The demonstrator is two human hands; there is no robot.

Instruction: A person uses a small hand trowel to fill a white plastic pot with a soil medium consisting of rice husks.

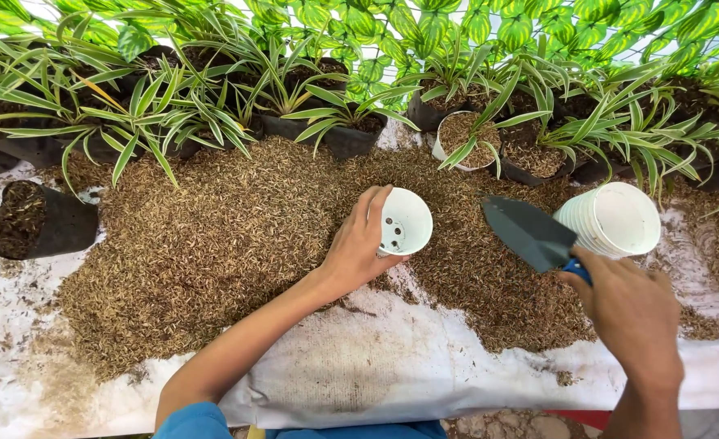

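Two bare forearms enter from the lower edge of the view, each ending in a bare hand: the left hand (pixel 359 244) and the right hand (pixel 632 313). Neither hand wears a glove, ring, watch or band. A blue sleeve (pixel 193 423) covers the left upper arm near the bottom edge; no sleeve shows on the right arm.

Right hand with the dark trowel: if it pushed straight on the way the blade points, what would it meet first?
Probably the small white plastic pot tilted in the left hand. The right hand aims the dark trowel up-left toward it, though depth is unclear and the blade might pass above.
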